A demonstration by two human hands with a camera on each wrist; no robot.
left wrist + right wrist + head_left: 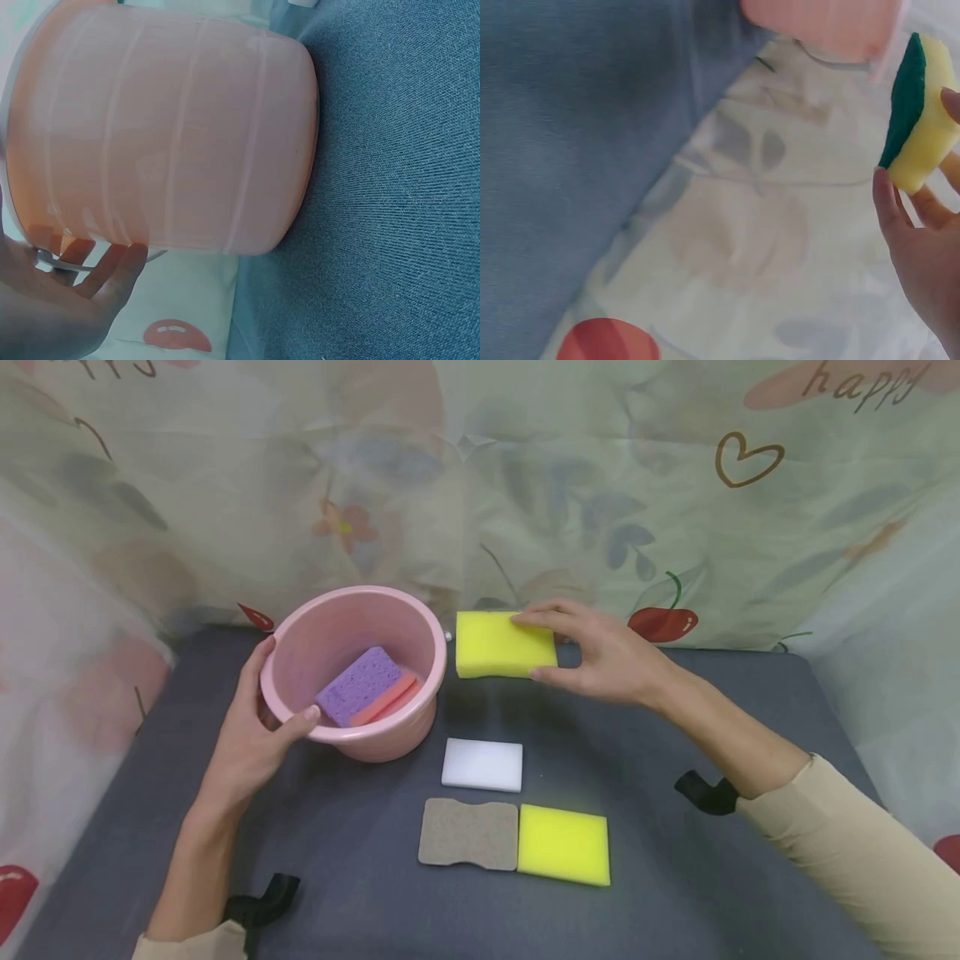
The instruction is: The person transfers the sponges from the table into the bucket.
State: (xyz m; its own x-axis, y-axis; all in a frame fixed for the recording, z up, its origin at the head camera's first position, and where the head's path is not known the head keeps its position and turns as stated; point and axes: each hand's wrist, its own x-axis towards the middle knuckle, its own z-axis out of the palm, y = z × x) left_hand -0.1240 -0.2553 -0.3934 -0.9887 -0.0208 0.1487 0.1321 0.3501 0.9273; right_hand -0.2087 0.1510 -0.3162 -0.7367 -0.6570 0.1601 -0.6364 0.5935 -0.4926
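On the left of the head view, my left hand (247,735) grips the rim of a pink bucket (397,739), thumb over the edge and fingers down the outside. The left wrist view shows those fingers against the bucket's ribbed wall (180,127), near its thin handle (71,264). Inside the bucket lies a purple sponge (360,685) with a coral-coloured strip along its side. My right hand (615,652) pinches a yellow sponge (502,645) by its right end, just right of the bucket and raised over the table. A green scouring layer (907,101) backs that sponge in the right wrist view.
In front of the bucket, a white sponge (482,766) lies on the dark table (337,868). Nearer still, a grey-brown pad (468,835) with notched sides touches a second yellow sponge (564,845). A printed curtain (525,510) hangs behind the table.
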